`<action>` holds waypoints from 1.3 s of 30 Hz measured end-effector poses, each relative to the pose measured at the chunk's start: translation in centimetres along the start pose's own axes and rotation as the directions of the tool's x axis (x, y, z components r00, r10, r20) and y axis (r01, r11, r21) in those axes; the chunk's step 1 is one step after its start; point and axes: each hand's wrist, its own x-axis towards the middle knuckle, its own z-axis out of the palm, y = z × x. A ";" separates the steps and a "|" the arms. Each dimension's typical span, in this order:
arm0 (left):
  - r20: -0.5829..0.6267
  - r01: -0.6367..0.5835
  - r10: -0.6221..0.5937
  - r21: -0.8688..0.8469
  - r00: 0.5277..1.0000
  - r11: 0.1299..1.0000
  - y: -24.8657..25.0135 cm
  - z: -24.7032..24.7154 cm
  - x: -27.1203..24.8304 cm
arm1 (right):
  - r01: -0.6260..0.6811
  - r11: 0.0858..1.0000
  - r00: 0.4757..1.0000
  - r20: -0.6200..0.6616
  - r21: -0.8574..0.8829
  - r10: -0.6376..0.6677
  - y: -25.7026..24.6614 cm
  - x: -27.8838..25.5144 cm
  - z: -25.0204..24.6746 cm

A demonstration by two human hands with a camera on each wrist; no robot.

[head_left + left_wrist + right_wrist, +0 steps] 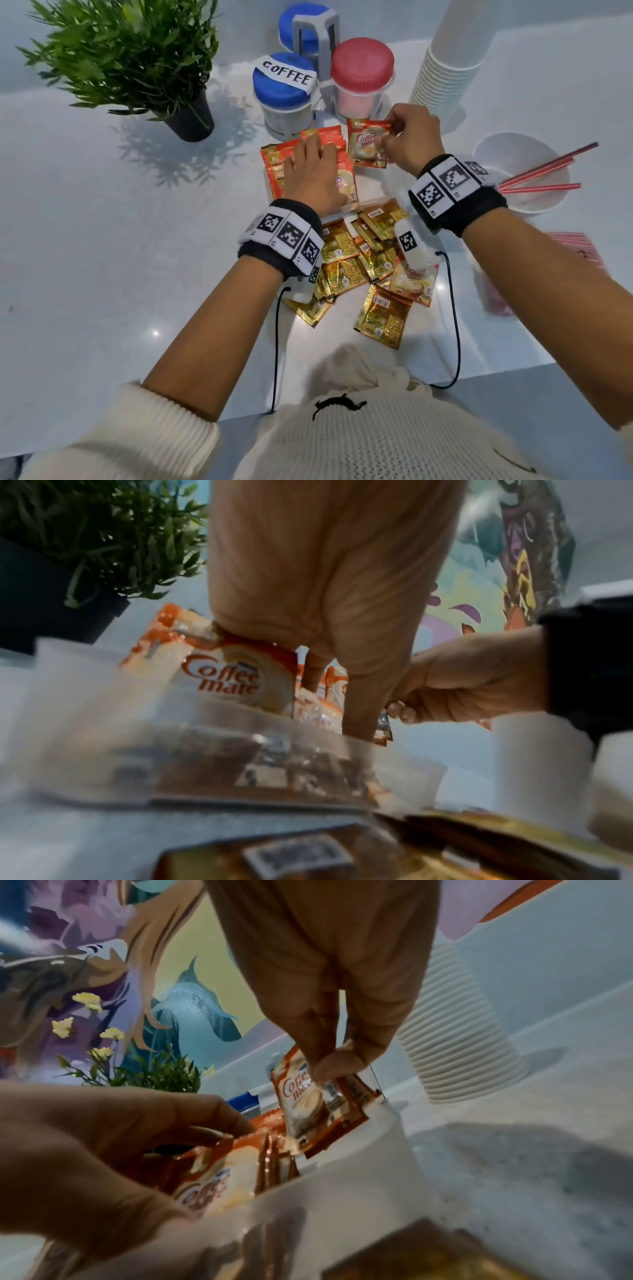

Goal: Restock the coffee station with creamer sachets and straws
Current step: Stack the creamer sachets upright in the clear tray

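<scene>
The right hand [409, 137] pinches a small bunch of creamer sachets [368, 142] by the upper edge between thumb and fingertips, holding them upright above the clear container [359, 1185]. The left hand [310, 171] lies with loosely bent fingers on the sachets already standing in that container, touching them; a firm grip cannot be confirmed. Loose gold sachets [373, 253] lie scattered on the near tabletop [137, 274]. Red straws [544, 171] rest in a white bowl [548, 202] at right. Assessment: the sachets appear light, thin, pliable and glossy, so likely slippery; hold several together at the sealed top margin, not the filled middle.
</scene>
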 end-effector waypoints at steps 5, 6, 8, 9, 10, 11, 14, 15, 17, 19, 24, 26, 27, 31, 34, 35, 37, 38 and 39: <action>-0.041 -0.012 0.016 0.096 0.999 0.995 -0.2 0.7 0.0 | 0.027 0.999 1.000 -0.012 -0.042 -0.028 -0.1 1.2 0.6; -0.048 -0.011 0.016 0.102 0.999 0.995 -0.2 0.8 0.0 | 0.036 0.998 0.999 -0.010 -0.044 -0.037 -0.2 1.4 0.6; -0.038 -0.008 0.013 0.116 0.999 0.993 -0.3 0.9 0.0 | 0.048 0.998 0.998 0.033 -0.044 -0.047 -0.3 1.7 0.7; -0.030 -0.008 0.011 0.127 0.999 0.992 -0.3 1.0 0.0 | 0.051 0.998 0.997 0.066 -0.041 -0.048 -0.2 1.9 0.8; -0.025 -0.007 0.011 0.137 1.000 0.991 -0.4 1.0 0.0 | 0.051 0.998 0.993 0.108 -0.036 -0.047 -0.2 2.0 0.8; -0.022 -0.007 0.011 0.144 1.000 0.990 -0.5 1.0 0.0 | 0.047 0.998 0.988 0.149 -0.035 -0.041 -0.1 2.2 0.9; -0.008 -0.013 0.014 0.150 1.000 0.989 -0.7 1.1 0.0 | 0.040 0.994 0.980 0.199 -0.105 -0.018 0.4 2.2 1.1; -0.003 -0.015 0.015 0.152 1.000 0.988 -0.7 1.1 0.0 | 0.048 0.992 0.980 0.198 -0.119 -0.024 0.6 2.2 1.2; 0.004 -0.015 0.014 0.154 1.000 0.988 -0.9 1.0 0.0 | 0.070 0.988 0.978 0.207 -0.139 -0.040 0.8 2.2 1.3; 0.014 -0.024 0.023 0.154 1.000 0.988 -1.2 1.0 0.0 | 0.099 0.980 0.973 0.224 -0.172 -0.059 0.8 2.2 1.3; 0.036 -0.046 0.042 0.131 0.998 0.990 -2.8 0.2 -0.2 | 0.168 0.963 0.955 0.278 -0.210 -0.106 0.3 1.8 1.4; 0.027 -0.048 0.045 0.114 0.999 0.992 -3.1 0.1 -0.5 | 0.187 0.950 0.953 0.282 -0.252 -0.113 0.0 1.5 1.5; 0.020 -0.050 0.049 0.107 0.999 0.993 -3.1 0.1 -0.5 | 0.194 0.941 0.955 0.271 -0.276 -0.118 -0.2 1.3 1.5; 0.015 -0.039 0.037 0.124 0.999 0.991 -3.1 0.3 -0.6 | 0.215 0.902 0.972 0.173 -0.373 -0.160 -0.9 0.7 1.6; 0.011 -0.020 0.019 0.139 1.000 0.990 -2.9 0.3 -0.8 | 0.239 0.878 0.966 0.196 -0.415 -0.171 -1.4 0.3 2.1; 0.008 -0.012 0.011 0.139 1.000 0.990 -2.8 0.2 -0.9 | 0.259 0.866 0.958 0.225 -0.428 -0.176 -1.5 0.2 2.3; 0.000 0.001 -0.001 0.135 1.000 0.991 -2.6 0.0 -1.1 | 0.290 0.850 0.946 0.266 -0.441 -0.185 -1.5 0.1 2.6; -0.003 0.005 -0.004 0.131 1.000 0.991 -2.5 -0.1 -1.1 | 0.292 0.849 0.945 0.269 -0.439 -0.186 -1.4 0.1 2.7; -0.001 0.006 -0.006 0.128 1.000 0.992 -2.5 -0.1 -1.1 | 0.290 0.853 0.946 0.263 -0.433 -0.188 -1.3 0.2 2.7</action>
